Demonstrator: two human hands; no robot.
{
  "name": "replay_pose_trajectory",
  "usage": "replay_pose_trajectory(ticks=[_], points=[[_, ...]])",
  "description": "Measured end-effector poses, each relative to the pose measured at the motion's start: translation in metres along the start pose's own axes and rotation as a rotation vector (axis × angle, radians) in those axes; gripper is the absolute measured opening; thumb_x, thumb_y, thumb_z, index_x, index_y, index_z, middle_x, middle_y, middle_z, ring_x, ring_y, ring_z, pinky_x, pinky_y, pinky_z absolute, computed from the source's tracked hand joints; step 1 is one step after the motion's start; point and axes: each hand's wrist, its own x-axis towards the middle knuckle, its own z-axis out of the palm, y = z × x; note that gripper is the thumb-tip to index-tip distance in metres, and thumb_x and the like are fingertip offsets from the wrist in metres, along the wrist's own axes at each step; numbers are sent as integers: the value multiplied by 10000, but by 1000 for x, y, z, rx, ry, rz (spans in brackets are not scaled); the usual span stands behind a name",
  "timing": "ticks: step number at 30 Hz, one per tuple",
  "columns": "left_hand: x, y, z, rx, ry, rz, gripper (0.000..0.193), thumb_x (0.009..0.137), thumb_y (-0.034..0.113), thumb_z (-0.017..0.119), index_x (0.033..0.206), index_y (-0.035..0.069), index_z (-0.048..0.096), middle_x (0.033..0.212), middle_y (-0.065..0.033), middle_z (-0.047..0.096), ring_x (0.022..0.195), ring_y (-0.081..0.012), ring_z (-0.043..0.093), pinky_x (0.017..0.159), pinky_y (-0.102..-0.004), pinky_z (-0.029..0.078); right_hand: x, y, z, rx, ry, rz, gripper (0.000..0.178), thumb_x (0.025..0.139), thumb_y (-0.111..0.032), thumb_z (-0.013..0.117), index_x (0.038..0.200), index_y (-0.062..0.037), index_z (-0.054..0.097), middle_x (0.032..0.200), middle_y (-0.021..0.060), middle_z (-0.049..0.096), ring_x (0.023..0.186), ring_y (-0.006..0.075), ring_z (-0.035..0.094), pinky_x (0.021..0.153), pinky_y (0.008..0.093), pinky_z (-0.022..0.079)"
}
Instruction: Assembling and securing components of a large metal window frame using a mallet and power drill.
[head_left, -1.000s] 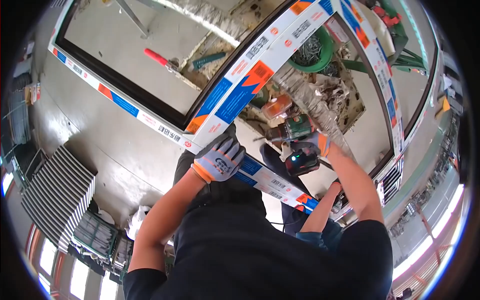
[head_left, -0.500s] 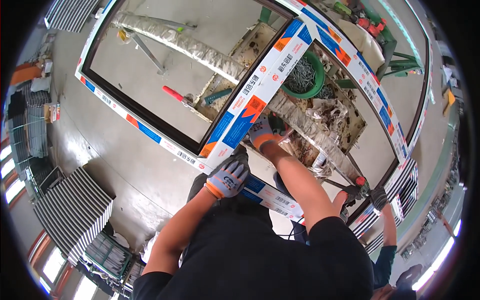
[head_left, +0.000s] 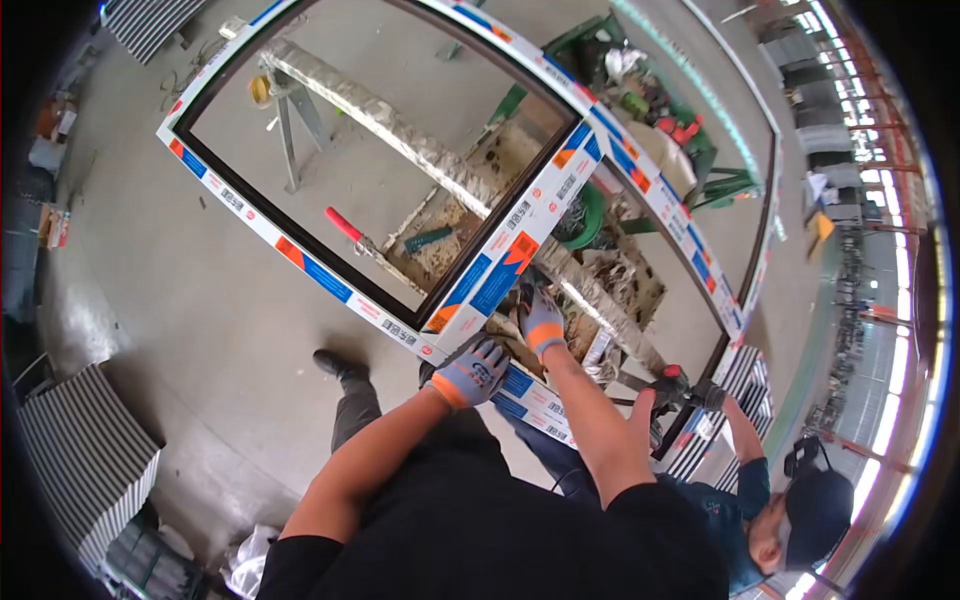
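A large window frame (head_left: 330, 283) with dark inner edges and white, blue and orange protective film lies in front of me. My left hand (head_left: 472, 372), in a grey glove with an orange cuff, is closed over its near rail, close to where the middle bar (head_left: 500, 262) joins. Just right of that bar, my right hand (head_left: 541, 318), gloved alike, reaches into the opening. Its fingers curl down beside the bar, and their tips are partly hidden; what they hold, if anything, I cannot make out.
A wrapped support beam (head_left: 385, 118) runs beneath the frame, above a dirty tray (head_left: 640, 290) and green bucket (head_left: 583, 222). A red-handled clamp (head_left: 343, 222) stands left. At right, a co-worker's gloved hand (head_left: 708, 395) is beside a power tool (head_left: 665, 390). Striped profile stacks (head_left: 90, 440) lie left.
The whole view has shifted, showing more of the co-worker at right. My right hand has drawn slightly back along the middle bar. The left stays on the near rail.
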Motion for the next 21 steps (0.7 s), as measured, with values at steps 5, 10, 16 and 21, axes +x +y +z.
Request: replay_pose_trajectory(ticks=[5,10,16,21], points=[[-29,-28,-44,-146,317,363,326,855,234,621,1121,48,606,1116,-142,605,1116,-321,560,1032,-455,410,-60,-62,-12,66,296,154,401,882,-225,614,1228,-30,560,1263,222,578,1172,381,544,1002,442,434],[-145,-87,-129,-78,373,322,283,867,226,607,1095,58,618,1099,-140,620,1091,-334,581,1029,-461,419,-111,-170,15,-62,535,32,464,829,-229,676,1239,-46,562,1188,188,594,1126,377,537,990,446,421],[-395,-240,-134,74,132,-772,240,909,228,516,1008,96,690,1042,-138,687,1031,-325,621,931,-438,472,-120,-269,49,-173,529,-4,537,781,-269,698,1252,-57,552,1222,164,546,1142,362,501,1011,480,379],[-636,-272,-123,100,-225,-1523,352,922,336,451,1034,134,717,1136,-145,686,1051,-322,657,909,-438,523,-63,-325,70,-244,487,-118,545,793,-294,680,1245,-24,539,1242,187,512,1183,376,464,1011,483,380]])
